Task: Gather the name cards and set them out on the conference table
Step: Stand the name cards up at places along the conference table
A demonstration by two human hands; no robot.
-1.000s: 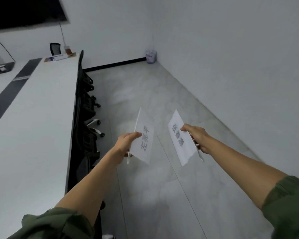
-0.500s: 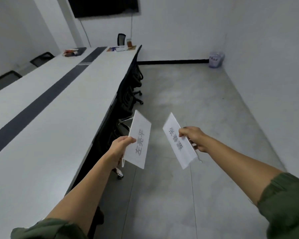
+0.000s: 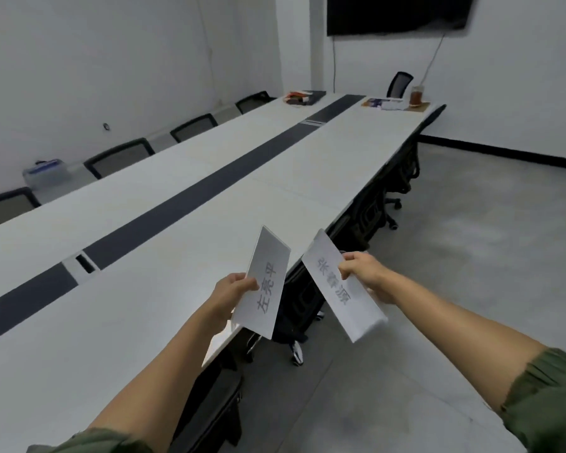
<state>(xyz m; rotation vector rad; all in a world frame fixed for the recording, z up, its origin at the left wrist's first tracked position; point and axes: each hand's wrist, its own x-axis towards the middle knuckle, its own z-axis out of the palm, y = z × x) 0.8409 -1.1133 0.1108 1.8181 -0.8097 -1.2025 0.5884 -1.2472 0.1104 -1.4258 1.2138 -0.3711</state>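
Note:
I hold two white name cards with grey printed characters. My left hand (image 3: 231, 294) grips one name card (image 3: 264, 286) by its left edge, over the near right edge of the long white conference table (image 3: 183, 204). My right hand (image 3: 361, 273) pinches the other name card (image 3: 342, 289) at its upper edge, out over the grey floor beside the table. The two cards are apart and tilted away from each other. The table has a dark strip down its middle.
Black office chairs (image 3: 392, 178) are tucked under the table's right side, and more chairs (image 3: 121, 156) line the far left side. Papers and a jar (image 3: 415, 97) sit at the far end. A dark screen (image 3: 396, 11) hangs on the back wall. Open floor lies to the right.
My view has swung left from the floor and corner onto the table. Both hands still hold their cards, now close to the table's right edge.

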